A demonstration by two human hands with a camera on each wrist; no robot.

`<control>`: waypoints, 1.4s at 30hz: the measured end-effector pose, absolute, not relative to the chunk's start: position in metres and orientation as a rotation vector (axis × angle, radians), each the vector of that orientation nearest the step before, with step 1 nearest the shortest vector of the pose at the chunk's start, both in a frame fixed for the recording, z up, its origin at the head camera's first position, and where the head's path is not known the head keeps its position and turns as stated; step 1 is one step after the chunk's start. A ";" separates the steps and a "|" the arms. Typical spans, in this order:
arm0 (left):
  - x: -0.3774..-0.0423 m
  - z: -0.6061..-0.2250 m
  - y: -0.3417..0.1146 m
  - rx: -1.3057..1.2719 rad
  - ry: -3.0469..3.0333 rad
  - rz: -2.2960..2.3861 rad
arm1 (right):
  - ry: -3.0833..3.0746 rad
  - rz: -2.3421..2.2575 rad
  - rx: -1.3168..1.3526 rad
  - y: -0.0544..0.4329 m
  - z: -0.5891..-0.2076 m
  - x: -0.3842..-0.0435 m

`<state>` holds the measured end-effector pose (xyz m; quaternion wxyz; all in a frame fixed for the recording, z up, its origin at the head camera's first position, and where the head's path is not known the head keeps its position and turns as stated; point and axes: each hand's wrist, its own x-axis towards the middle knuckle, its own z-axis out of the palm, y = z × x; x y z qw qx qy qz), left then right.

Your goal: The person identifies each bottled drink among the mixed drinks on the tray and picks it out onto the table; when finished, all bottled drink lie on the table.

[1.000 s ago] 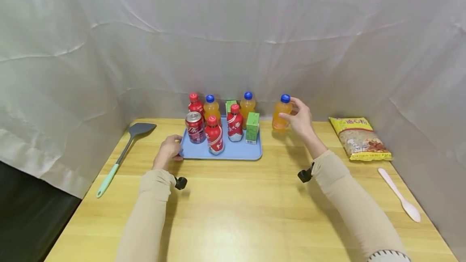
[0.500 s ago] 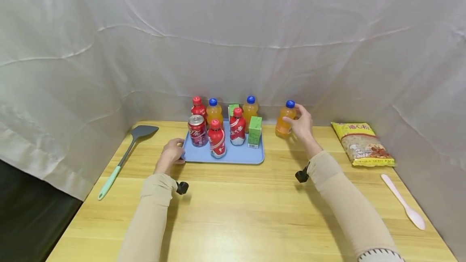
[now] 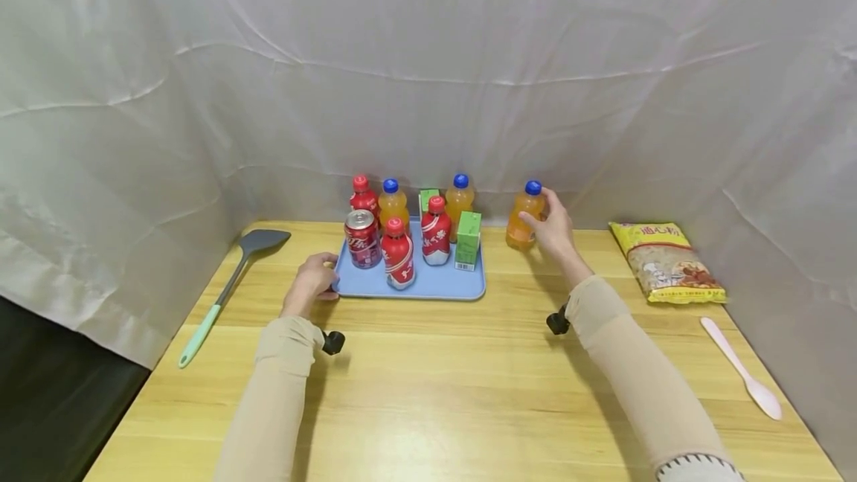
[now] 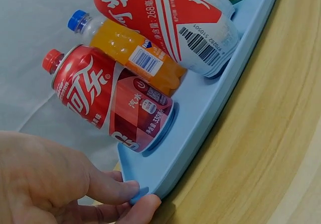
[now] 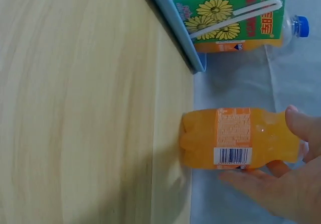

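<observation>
My right hand (image 3: 554, 227) holds an orange soda bottle (image 5: 235, 138) with a blue cap, just right of the tray. The thumb lies on one side of the bottle and the fingers on the other; its base is close to the table. My left hand (image 3: 315, 276) pinches the near left corner of the blue tray (image 4: 203, 118) between thumb and fingers. On the tray stand a red soda can (image 4: 113, 98), several red bottles (image 3: 399, 259), two orange soda bottles (image 3: 460, 203) and two green drink cartons (image 3: 468, 240), one mostly hidden behind a red bottle.
A spatula (image 3: 228, 292) with a mint handle lies on the left of the wooden table (image 3: 428, 393). At the right are a yellow bag of pasta (image 3: 666, 262) and a pink spoon (image 3: 742, 367). A grey cloth (image 3: 428, 80) hangs close behind the tray.
The head view has shifted slightly. My right hand and the orange soda bottle are a touch farther right of the tray; my left hand keeps its grip on the tray corner.
</observation>
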<state>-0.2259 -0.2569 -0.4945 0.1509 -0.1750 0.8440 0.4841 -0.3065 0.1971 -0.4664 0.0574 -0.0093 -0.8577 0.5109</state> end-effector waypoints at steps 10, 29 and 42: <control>-0.223 -0.498 -0.257 -0.501 2.415 1.425 | -2.332 1.098 0.218 0.163 -0.443 -0.273; -0.222 -0.497 -0.258 -0.489 2.405 1.414 | -2.666 1.250 0.847 0.045 -0.450 -0.222; -0.223 -0.494 -0.257 -0.512 2.387 1.414 | -2.774 1.422 0.807 0.025 -0.469 -0.228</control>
